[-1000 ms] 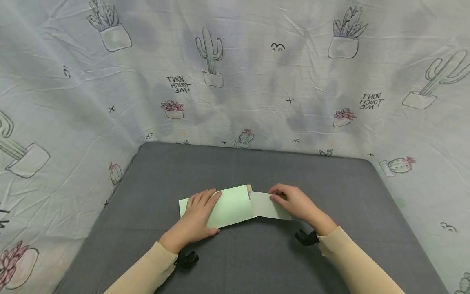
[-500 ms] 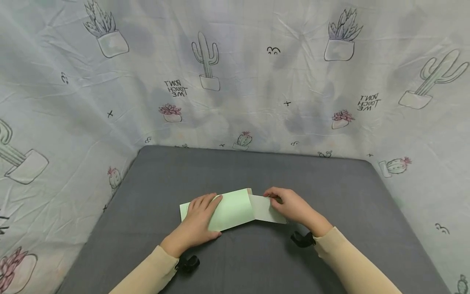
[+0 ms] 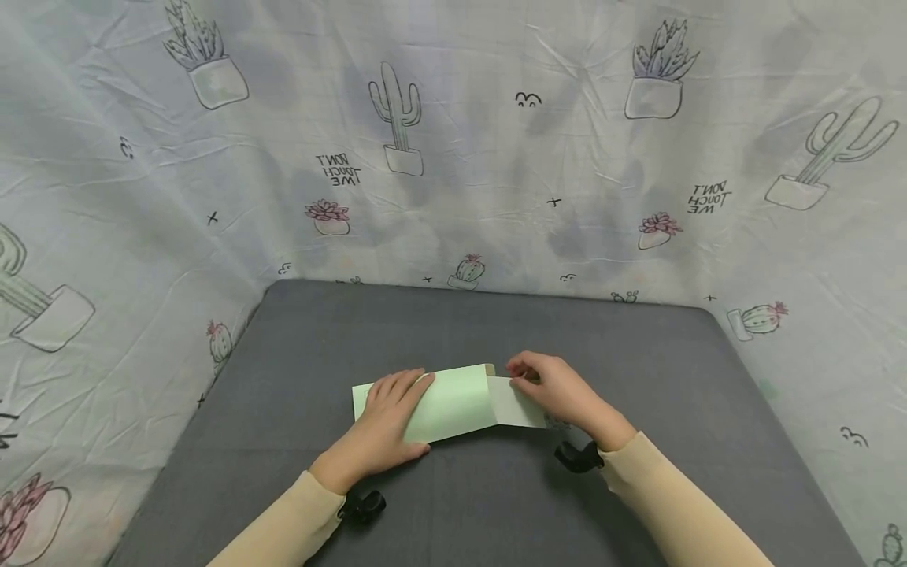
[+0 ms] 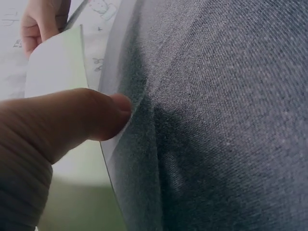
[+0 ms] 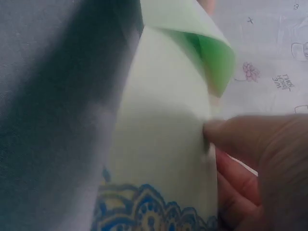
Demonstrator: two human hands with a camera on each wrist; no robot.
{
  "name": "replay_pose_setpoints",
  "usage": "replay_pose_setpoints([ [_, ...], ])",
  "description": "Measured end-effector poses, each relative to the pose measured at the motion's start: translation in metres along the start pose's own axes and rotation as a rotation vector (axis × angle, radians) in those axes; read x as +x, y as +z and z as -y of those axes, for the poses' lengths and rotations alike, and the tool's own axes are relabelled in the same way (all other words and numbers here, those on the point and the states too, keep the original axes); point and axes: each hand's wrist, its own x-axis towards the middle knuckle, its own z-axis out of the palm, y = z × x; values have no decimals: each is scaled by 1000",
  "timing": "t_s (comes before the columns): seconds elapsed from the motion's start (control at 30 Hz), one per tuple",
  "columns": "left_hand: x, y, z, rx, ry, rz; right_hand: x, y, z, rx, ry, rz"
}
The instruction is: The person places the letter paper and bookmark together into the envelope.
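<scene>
A pale green paper envelope (image 3: 453,405) lies slanted on the grey table. My left hand (image 3: 386,421) rests flat across it, fingers towards the far edge. In the left wrist view the thumb (image 4: 91,113) reaches over the near edge. Out of the envelope's right end sticks a white card (image 3: 513,405), part of it hidden inside. My right hand (image 3: 560,394) pinches the card at its far edge, as the right wrist view shows. A blue and yellow lace-like pattern (image 5: 149,209) runs along the card's outer end. The envelope's mouth (image 5: 211,57) gapes at the far side.
The grey table (image 3: 453,504) has rounded far corners. A white cloth (image 3: 468,157) printed with cacti and potted plants surrounds it at the back and sides. A black strap (image 3: 577,457) shows at the right wrist, another black strap (image 3: 364,508) at the left.
My right hand has moved left with the card, and less of the card shows outside the envelope. The left hand has stayed on the envelope, which has shifted slightly right.
</scene>
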Motion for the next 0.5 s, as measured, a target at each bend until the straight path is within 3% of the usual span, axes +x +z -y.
replay_pose_setpoints([
  [0.23,-3,-3,3,8,-21,-26,-8,-13,3,-43,105,-47],
  [0.5,-7,-7,7,16,-41,-27,-21,-21,-6,-19,122,-60],
])
